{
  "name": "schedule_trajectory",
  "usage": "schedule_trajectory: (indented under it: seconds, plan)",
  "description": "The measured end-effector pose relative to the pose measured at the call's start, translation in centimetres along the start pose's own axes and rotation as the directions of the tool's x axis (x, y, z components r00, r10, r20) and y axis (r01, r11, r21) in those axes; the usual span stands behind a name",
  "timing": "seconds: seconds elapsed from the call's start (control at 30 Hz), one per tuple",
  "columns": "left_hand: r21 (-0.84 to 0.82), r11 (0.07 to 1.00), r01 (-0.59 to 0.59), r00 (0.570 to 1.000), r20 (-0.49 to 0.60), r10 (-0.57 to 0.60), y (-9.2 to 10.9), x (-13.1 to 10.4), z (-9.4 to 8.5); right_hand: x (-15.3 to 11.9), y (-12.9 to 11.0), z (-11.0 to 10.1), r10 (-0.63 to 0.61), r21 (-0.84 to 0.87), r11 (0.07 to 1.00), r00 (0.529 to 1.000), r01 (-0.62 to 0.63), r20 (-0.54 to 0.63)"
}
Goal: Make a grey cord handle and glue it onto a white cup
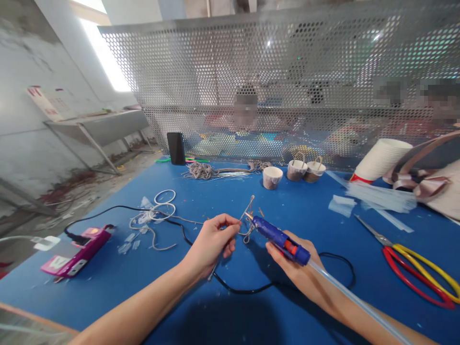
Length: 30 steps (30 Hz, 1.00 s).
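Note:
My right hand (293, 256) is wrapped round a blue hot glue gun (269, 231), a long clear glue stick (354, 297) sticking out of its back end. The gun's metal nozzle points left, close to the tip of my left hand (217, 239). Between the thumb and fingers of that hand is pinched a thin grey cord (247, 211), which rises in a narrow loop by the nozzle. More of the cord curls just below the nozzle. Whether the nozzle touches the cord, I cannot tell.
Small cups (272, 178) stand at the back near a grey cord bundle (201, 170) and a phone (176, 148). Scissors (417, 268), glue sticks (383, 194) and stacked paper cups (383, 160) lie right. A pink power strip (77, 254), white rings (162, 211) and a black cable are left. A perforated screen (215, 72) stands behind.

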<state>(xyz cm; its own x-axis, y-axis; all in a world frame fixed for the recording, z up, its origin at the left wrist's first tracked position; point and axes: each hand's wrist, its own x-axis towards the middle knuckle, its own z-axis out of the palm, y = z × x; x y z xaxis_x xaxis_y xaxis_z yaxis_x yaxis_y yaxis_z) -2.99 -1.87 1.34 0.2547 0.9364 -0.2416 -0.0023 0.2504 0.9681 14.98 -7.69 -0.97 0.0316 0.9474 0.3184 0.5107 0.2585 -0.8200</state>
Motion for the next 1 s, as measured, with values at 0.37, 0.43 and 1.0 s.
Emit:
schedule_trajectory:
  seconds: [0.37,0.43,1.0]
  plan:
    - [-0.039,0.999,-0.031,0.999,-0.017,0.03,-0.28,0.04,0.06,-0.21,0.2,0.22,-0.014,-0.01,1.0,1.0,0.014,0.002]
    - [-0.046,0.998,-0.033,0.999,-0.015,0.032,-0.22,0.01,0.06,-0.16,0.32,0.15,-0.026,-0.013,1.0,1.0,0.026,-0.016]
    - [-0.048,0.997,-0.054,0.998,-0.048,0.051,-0.18,0.02,0.1,-0.09,0.32,0.0,-0.037,-0.022,0.999,0.999,0.037,-0.012]
